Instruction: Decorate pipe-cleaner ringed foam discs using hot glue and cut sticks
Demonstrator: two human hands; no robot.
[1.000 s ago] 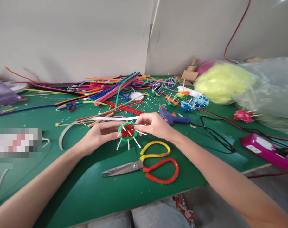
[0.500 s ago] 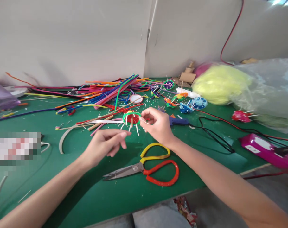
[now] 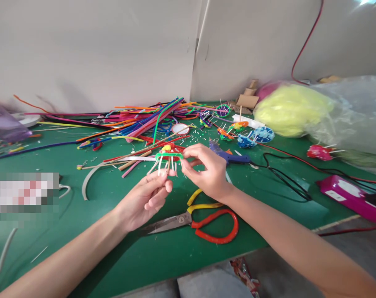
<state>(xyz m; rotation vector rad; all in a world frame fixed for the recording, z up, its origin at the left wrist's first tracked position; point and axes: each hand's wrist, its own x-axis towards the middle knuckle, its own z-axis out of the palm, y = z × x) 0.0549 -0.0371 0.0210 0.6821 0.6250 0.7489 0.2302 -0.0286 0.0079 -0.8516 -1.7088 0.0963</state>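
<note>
A small red craft umbrella [image 3: 173, 149] with a green fuzzy rim and a yellow tuft on top is held up above the table. Several thin white strips and a wooden stick hang beneath it. My left hand [image 3: 151, 194] is closed, its thumb and forefinger pinching the stick from below. At the umbrella's right edge, my right hand [image 3: 208, 169] grips the rim between thumb and fingertips. Scissors [image 3: 183, 218] with one yellow and one red handle lie on the table under my hands, partly covered by my right hand.
Pipe cleaners [image 3: 156, 120] are heaped at the back. A blue glue gun [image 3: 234, 158] lies behind my right hand. Small finished umbrellas [image 3: 259, 135] stand beyond it. A magenta power strip [image 3: 349, 196] and plastic bag of yellow material [image 3: 295, 109] are at right.
My left hand has risen to the stick and closed on it. The umbrella has tipped from showing its red underside to standing more upright, with my right hand still on its rim.
</note>
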